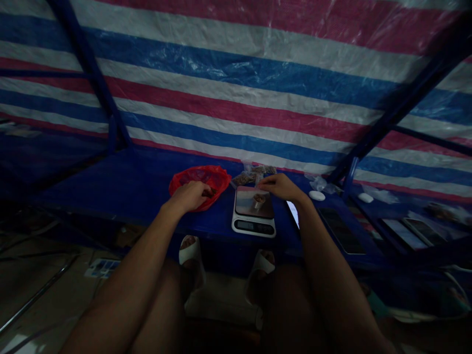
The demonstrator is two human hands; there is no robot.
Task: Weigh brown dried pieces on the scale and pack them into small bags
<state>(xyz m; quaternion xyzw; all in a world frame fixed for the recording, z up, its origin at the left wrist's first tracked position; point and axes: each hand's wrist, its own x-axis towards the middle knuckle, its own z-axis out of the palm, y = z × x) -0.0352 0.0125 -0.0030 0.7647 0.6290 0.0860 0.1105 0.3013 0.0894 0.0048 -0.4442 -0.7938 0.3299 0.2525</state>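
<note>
A white kitchen scale (239, 226) with a reflective top stands on the blue table, its small display lit. A small clear cup (258, 199) with brown bits in it rests on the scale. To the left lies an open red plastic bag (177, 183). My left hand (191, 194) reaches into the bag, fingers closed at some dark brown material there; what they grip is hard to make out. My right hand (278, 187) is at the scale's back right corner, fingertips pinched together. Behind the scale are clear plastic packets (243, 179) of brown bits.
A phone with a lit screen (293, 214) lies under my right wrist. Farther right are white oval cases (317, 195), a dark phone (342, 231) and more devices (403, 233). Blue metal posts (83, 56) frame the table (147, 172), with a striped plastic sheet (228, 69) behind.
</note>
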